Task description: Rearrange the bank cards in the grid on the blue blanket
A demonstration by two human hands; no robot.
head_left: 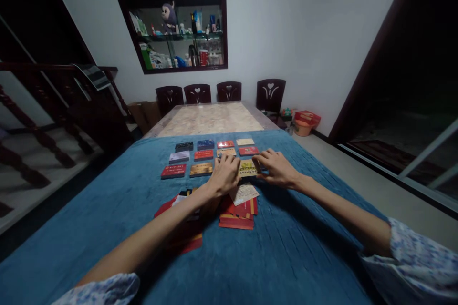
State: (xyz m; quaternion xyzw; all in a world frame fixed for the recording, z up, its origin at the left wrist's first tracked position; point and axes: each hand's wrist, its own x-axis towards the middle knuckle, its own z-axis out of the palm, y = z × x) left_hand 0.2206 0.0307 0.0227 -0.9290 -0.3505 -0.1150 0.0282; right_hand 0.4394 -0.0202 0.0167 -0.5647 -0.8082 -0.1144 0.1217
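A stack of yellow cards sits between my two hands on the blue cloth. My left hand is curled against its left edge, fingers bent. My right hand closes on the right edge, thumb below and fingers above. Under my left wrist lies a loose cream card, on top of a spread of red cards. More red cards and some dark ones are partly hidden by my left forearm. Beyond my hands stand neat card stacks in rows, among them a gold stack and a red stack.
The cloth covers the near part of a marble-topped table. Dark wooden chairs line its far side. A wall niche holds bottles and a plush toy. On the floor at right is an orange bucket; a wooden railing runs at left.
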